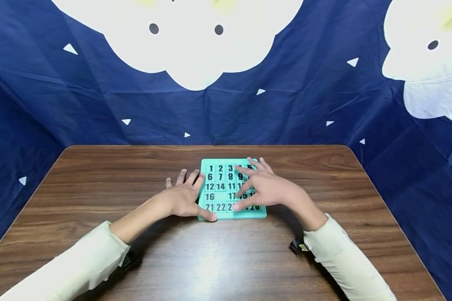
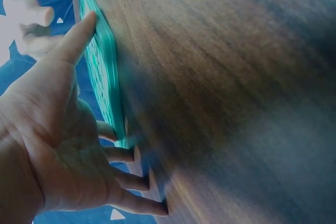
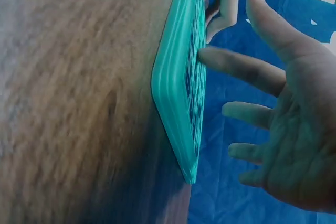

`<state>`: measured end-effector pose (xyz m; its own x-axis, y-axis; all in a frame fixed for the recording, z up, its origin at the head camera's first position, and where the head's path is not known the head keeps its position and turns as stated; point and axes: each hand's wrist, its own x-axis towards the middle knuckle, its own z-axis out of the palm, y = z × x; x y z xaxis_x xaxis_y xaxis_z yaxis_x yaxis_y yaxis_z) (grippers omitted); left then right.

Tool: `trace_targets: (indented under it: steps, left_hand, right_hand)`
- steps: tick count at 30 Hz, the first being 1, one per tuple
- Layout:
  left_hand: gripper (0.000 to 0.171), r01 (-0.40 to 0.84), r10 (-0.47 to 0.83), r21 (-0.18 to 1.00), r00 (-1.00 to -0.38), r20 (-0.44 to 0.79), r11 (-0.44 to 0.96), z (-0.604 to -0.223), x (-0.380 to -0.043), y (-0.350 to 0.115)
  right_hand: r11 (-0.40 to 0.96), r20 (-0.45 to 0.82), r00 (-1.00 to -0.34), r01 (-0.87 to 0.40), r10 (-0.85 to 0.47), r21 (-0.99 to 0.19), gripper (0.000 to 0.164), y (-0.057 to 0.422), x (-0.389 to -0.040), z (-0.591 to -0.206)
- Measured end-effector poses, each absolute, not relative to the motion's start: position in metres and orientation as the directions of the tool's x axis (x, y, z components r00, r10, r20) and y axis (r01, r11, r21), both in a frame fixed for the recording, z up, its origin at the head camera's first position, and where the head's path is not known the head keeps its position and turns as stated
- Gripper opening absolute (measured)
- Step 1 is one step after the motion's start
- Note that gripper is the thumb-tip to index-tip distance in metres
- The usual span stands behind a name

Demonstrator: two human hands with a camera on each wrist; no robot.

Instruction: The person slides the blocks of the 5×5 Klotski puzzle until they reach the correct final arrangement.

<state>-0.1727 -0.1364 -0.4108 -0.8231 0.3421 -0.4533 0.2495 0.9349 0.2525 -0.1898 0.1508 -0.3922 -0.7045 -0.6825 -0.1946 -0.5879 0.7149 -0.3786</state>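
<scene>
A turquoise number sliding puzzle [image 1: 229, 215] lies flat on the wooden table, its tiles printed with black numerals. One gap [image 1: 221, 196] shows in the fourth row, between tiles 16 and 17. At its left side is my left hand [image 1: 182, 198], fingers spread and mostly straight; the thumb rests on the near left corner and the index finger touches the left edge. My right hand [image 1: 269, 186] hovers over the right part with extended fingers, hiding several tiles. In the right wrist view, its index fingertip [image 3: 206, 56] reaches the tile face, while the thumb stays raised.
The brown wood-grain table [image 1: 109, 179] extends around the puzzle on all sides. Behind it hangs a dark blue cloth [image 1: 226, 113] with white cloud shapes and small triangles. Dark straps [image 1: 296, 246] show at the light sleeves' cuffs.
</scene>
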Motion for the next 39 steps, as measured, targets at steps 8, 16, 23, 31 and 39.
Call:
trace_targets:
  steps: [8, 16, 23, 31, 39]
  left_hand:
    - [0.147, 0.245, 0.338, 0.25, -0.819, -0.463, 0.937, -0.41, -0.173, -0.138]
    - [0.148, 0.249, 0.343, 0.254, -0.82, -0.459, 0.935, -0.409, -0.173, -0.137]
    - [0.148, 0.251, 0.342, 0.247, -0.816, -0.466, 0.936, -0.408, -0.172, -0.136]
    - [0.149, 0.243, 0.336, 0.248, -0.816, -0.471, 0.938, -0.407, -0.174, -0.135]
    - [0.147, 0.245, 0.344, 0.257, -0.81, -0.475, 0.935, -0.406, -0.173, -0.133]
  right_hand:
    - [0.685, -0.253, -0.646, -0.603, -0.72, -0.409, 0.073, 0.141, -0.195, -0.399]
    - [0.714, -0.21, -0.7, -0.577, -0.682, -0.396, 0.059, 0.151, -0.196, -0.394]
    - [0.671, -0.243, -0.642, -0.588, -0.727, -0.453, 0.064, 0.146, -0.196, -0.398]
    - [0.729, -0.217, -0.714, -0.559, -0.666, -0.396, 0.049, 0.155, -0.199, -0.392]
    - [0.662, -0.226, -0.639, -0.607, -0.736, -0.439, 0.057, 0.138, -0.194, -0.392]
